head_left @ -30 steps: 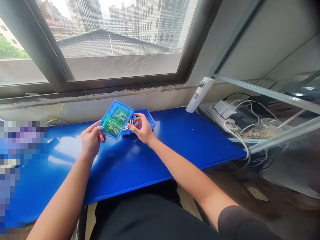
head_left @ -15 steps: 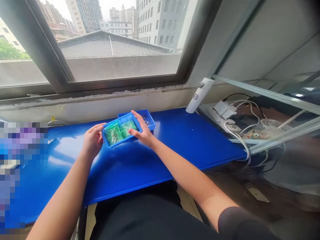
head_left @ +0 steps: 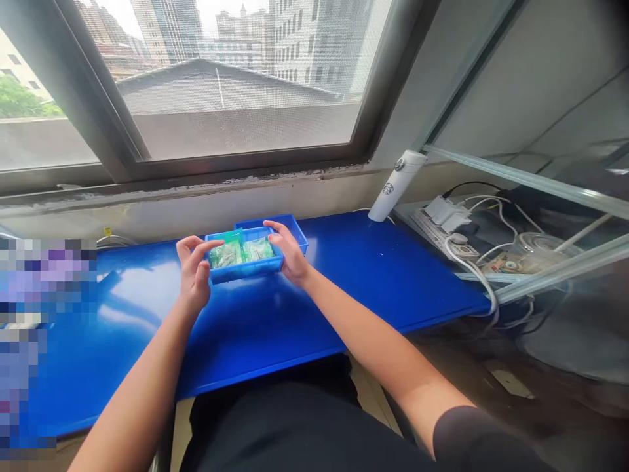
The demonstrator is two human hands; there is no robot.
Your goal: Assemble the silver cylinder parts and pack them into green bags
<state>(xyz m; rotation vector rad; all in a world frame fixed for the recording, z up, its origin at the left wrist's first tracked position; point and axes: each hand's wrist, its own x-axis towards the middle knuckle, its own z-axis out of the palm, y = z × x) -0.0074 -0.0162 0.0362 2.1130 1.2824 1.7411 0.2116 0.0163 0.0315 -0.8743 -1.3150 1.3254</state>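
- Gripping the near shallow blue plastic tray [head_left: 248,269] at its right end is the right hand [head_left: 291,257]; its fingers and thumb are closing over that end.
- The left hand [head_left: 195,275] is standing open at the tray's left end — thumb and fingers apart, index finger extending over the contents. Whether that fingertip is touching anything, I cannot tell.
- The near tray is sitting between the two hands, above the middle of the glossy blue tabletop [head_left: 334,298]; whether its base is meeting that surface is not showing.
- Two green-tinted plastic packets with pale contents are lying side by side in it: the left packet [head_left: 227,252] and the right packet [head_left: 259,248].
- A second blue plastic box [head_left: 297,231] is standing directly behind, the near tray and right hand partly covering it.
- A white cylindrical bottle [head_left: 396,186] with a round dark logo is standing at the tabletop's far right, well apart from both containers.
- White plug adapters [head_left: 446,214] and looping white cables [head_left: 484,288] are occupying the area farther right — beside a clear plastic cup [head_left: 538,248].
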